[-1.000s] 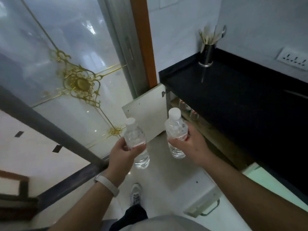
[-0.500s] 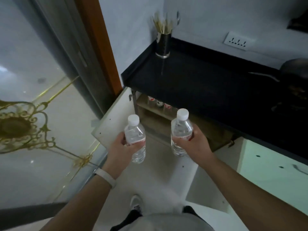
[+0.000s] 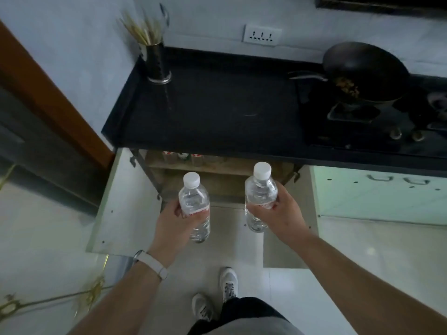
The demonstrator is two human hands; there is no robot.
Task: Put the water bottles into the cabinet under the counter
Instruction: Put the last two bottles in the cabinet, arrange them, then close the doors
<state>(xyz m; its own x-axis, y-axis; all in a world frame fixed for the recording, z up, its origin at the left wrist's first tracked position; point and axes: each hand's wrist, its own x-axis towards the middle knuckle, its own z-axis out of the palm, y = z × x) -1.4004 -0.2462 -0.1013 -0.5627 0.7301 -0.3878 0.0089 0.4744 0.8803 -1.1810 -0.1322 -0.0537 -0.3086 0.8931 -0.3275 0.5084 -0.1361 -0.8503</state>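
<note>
I hold two clear water bottles with white caps, both upright, in front of the open cabinet (image 3: 217, 170) under the black counter (image 3: 217, 110). My left hand (image 3: 176, 221) grips the left bottle (image 3: 194, 201) around its red label. My right hand (image 3: 278, 213) grips the right bottle (image 3: 260, 192) the same way. Both cabinet doors stand open: the left door (image 3: 125, 201) and the right door (image 3: 304, 189). Several bottles with red labels (image 3: 183, 157) stand on the upper wooden shelf inside.
A metal utensil holder (image 3: 157, 66) stands at the counter's back left. A black wok (image 3: 365, 71) sits on the stove to the right. Pale green cabinet doors (image 3: 377, 194) are closed on the right. My shoes (image 3: 217, 293) are on the white tile floor.
My view has swung right and squared up to the counter, and I have stepped closer to the open cabinet. Both hands keep their grip on the bottles.
</note>
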